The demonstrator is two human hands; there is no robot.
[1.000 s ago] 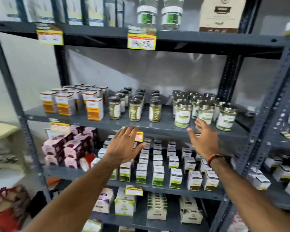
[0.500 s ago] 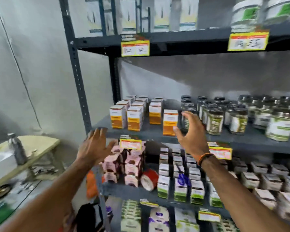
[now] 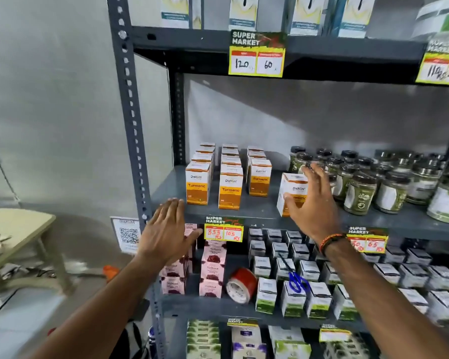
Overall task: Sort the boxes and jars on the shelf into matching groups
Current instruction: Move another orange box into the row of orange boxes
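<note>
Three rows of orange-and-white turmeric boxes (image 3: 230, 187) stand at the left of the grey middle shelf (image 3: 257, 215). One more turmeric box (image 3: 293, 185) stands apart to their right, slightly tilted, next to a crowd of dark-lidded green jars (image 3: 360, 193). My right hand (image 3: 311, 208) is spread over this lone box, thumb across its front and fingers reaching past its right side toward the jars; it partly hides the box. My left hand (image 3: 166, 231) is open, palm forward, at the shelf's front edge below the leftmost box row.
The shelf below holds pink boxes (image 3: 213, 270), a red tape roll (image 3: 241, 285), blue scissors (image 3: 297, 281) and several white-green boxes (image 3: 266, 296). Yellow price tags (image 3: 223, 231) hang on shelf edges. The grey upright post (image 3: 132, 125) stands left; a pale table (image 3: 16, 226) farther left.
The view has swung left and closer to the turmeric boxes. My right hand has moved onto the lone turmeric box; my left hand has risen to the shelf edge.
</note>
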